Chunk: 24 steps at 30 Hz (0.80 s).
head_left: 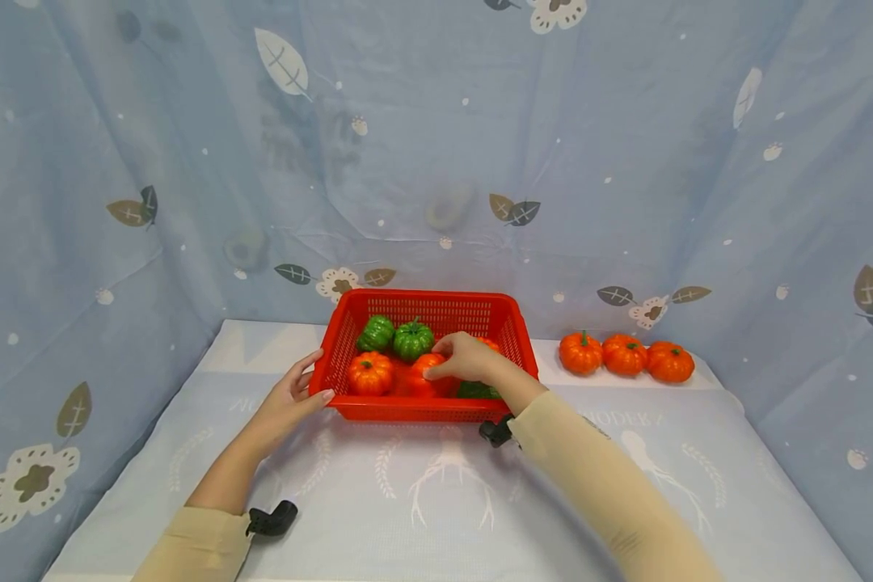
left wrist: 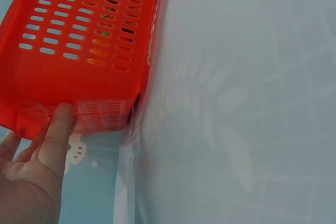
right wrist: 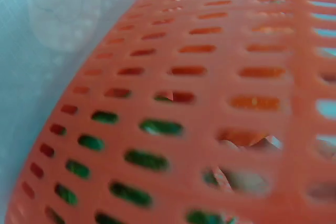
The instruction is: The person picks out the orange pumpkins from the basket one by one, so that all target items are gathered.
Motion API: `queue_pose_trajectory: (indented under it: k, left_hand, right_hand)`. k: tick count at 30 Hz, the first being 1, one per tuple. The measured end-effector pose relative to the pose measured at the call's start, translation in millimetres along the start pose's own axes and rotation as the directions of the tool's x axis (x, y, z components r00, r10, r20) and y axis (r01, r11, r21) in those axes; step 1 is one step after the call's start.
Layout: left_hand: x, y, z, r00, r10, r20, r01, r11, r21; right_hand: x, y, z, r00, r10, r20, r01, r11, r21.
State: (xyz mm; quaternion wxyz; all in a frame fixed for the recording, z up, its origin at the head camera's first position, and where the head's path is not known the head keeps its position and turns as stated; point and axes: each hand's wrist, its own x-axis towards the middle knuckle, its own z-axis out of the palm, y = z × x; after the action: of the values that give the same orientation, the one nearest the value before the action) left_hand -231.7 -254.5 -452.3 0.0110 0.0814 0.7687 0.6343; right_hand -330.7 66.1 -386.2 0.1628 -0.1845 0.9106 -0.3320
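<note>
A red perforated plastic basket (head_left: 436,411) holds toy pumpkins. Inside, my right hand (head_left: 469,360) pinches an orange-red pumpkin (head_left: 423,381) between thumb and fingers. To its left sits another orange pumpkin (head_left: 370,373), with two green pumpkins (head_left: 413,340) behind. Something green (head_left: 476,390) and a bit of orange show partly under and behind the right hand. My left hand (head_left: 291,400) touches the basket's left end with fairly straight fingers, the thumb at the front corner. Close up in the left wrist view, those fingers (left wrist: 56,137) lie against the end wall. The basket wall (right wrist: 210,87) fills most of the right wrist view.
Three orange pumpkins (head_left: 625,355) stand in a row on the table to the right of the basket. A pale patterned cloth (head_left: 451,501) covers the table. Blue patterned curtain (head_left: 436,162) hangs behind and at both sides.
</note>
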Motion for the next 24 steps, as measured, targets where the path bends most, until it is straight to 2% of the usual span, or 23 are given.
queue_pose_trajectory:
  k: [10, 16, 24]
  left_hand:
    - [-1.4, 1.1, 0.0, 1.0, -0.005, -0.002, 0.005, 1.0, -0.001]
    - [-1.8, 2.1, 0.5, 1.0, -0.014, -0.005, 0.014, 1.0, -0.002]
    - [-1.9, 3.5, 1.6, 1.0, -0.028, -0.011, 0.028, 1.0, 0.008]
  right_hand:
    - [-35.1, 5, -29, 0.993, -0.017, -0.12, 0.028, 0.995, 0.093]
    - [-61.3, 10, -48, 0.988, -0.05, -0.144, 0.071, 0.987, 0.141]
    - [-96.5, 29, -60, 0.976, -0.014, -0.218, 0.055, 0.982, 0.182]
